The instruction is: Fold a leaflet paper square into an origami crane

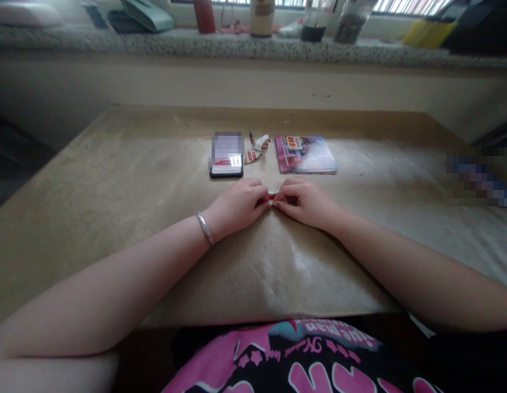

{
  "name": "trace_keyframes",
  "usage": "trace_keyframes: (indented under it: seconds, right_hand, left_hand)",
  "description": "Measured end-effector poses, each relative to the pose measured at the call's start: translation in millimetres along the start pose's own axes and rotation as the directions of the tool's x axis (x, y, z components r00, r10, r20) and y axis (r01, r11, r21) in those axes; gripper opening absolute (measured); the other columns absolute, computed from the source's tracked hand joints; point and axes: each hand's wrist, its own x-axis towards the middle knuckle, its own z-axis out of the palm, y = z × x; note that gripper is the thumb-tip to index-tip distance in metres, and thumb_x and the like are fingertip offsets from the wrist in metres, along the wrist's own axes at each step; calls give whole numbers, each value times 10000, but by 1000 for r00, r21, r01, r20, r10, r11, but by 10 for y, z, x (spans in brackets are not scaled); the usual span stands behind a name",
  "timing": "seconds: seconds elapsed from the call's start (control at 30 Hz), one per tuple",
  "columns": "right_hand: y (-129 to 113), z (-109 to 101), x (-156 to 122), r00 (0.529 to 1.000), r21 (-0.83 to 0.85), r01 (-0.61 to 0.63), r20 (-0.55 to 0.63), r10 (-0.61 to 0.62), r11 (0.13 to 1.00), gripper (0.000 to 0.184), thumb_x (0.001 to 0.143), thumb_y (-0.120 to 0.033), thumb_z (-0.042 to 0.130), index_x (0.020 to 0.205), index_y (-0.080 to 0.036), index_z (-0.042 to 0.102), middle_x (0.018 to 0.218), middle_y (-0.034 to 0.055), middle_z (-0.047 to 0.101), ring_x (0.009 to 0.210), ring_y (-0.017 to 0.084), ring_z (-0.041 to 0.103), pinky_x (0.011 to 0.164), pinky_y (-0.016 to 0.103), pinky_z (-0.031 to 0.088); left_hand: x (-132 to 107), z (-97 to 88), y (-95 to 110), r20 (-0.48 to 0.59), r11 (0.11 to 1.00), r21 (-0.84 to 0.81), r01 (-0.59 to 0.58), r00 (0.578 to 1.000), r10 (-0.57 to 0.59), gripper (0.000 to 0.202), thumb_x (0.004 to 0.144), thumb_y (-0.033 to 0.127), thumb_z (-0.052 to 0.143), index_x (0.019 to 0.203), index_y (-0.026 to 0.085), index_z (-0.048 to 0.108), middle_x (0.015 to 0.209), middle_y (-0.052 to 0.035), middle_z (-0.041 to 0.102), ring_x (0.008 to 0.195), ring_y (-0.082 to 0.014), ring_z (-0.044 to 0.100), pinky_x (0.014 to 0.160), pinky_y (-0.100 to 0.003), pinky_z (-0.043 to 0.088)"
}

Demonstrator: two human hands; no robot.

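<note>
L hand point(247, 201) & R hand point(306, 202) are meeting mid-table, btwn the near & far edges of the table point(155, 142), well in from both side edges. A small red/white paper piece point(271, 197) is showing btwn them, mostly hidden by fingers. L fingers are curling in, thumb & index tips nearly together, pinching its L end; R fingers are bending likewise, tips pinching its R end. A silver bangle point(205, 227) is circling the L wrist.

Just beyond the hands, twd the far edge, a row is lying: phone point(226, 158) on the L, folded paper bird point(259, 146) in the middle, stack of glossy printed sheets point(308, 155) twd the R edge. Nr the R edge a pixelated item point(483, 177) is lying; can't tell what. Past the far edge, a speckled windowsill point(155, 48) is carrying bottles & jars.
</note>
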Motion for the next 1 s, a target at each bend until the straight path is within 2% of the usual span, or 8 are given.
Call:
trace_keyframes:
  seconds: [0.27,0.4,0.5,0.63,0.77,0.87,1.0]
  right_hand:
    - [2,13,-8,998,-64,-65,-22,64,996,166,843,-279,602,711,-180,621,725,37,603,713,163,537,654,286,399]
    - [21,5,-36,992,-22,-101,-73,100,995,99,830,-281,626,789,-193,646,713,13,623,657,140,542,612,261,395]
    - [32,-34,-64,998,-120,-14,-67,6,993,93,849,-268,604,833,-206,672,758,29,667,705,157,578,648,275,413]
    - [51,-78,-101,992,-247,125,2,-129,961,162,898,-296,562,869,-220,702,859,46,715,792,178,621,704,294,429]
    - [42,-85,-102,992,-290,124,21,-123,949,202,916,-293,537,881,-208,717,889,54,724,804,179,635,711,295,438]
    - [25,-83,-92,994,-311,107,21,-105,944,225,923,-291,520,890,-204,725,898,58,723,795,180,636,704,296,441]
    - [36,-71,-87,993,-318,117,19,-117,941,227,918,-291,525,897,-207,735,873,61,712,793,183,631,704,300,442]
  left_hand:
    - [11,-2,-7,13,991,-104,84,996,-83,165,868,250,579,767,134,639,774,-43,607,716,-148,542,646,-257,417]
    - [18,1,-21,10,992,-93,81,997,-80,141,854,228,567,777,138,644,770,-40,613,710,-144,540,643,-256,413]
    - [22,1,-26,7,994,-71,80,997,-79,138,849,226,557,782,140,642,775,-42,617,714,-150,543,647,-262,416]
    - [25,2,-19,11,996,-43,78,997,-78,140,843,218,557,749,143,630,761,-43,607,707,-157,537,641,-267,408]
    - [17,-1,-16,-4,998,-20,63,998,-63,126,832,211,578,735,144,623,736,-34,594,682,-150,526,616,-255,390]
    - [-7,-3,-20,-40,999,-10,43,998,-43,99,844,202,574,791,145,636,772,-37,615,694,-146,543,614,-246,391]
    - [-50,-8,-30,-45,995,62,-73,996,76,174,903,189,503,919,177,676,837,-37,653,730,-142,574,634,-241,402]
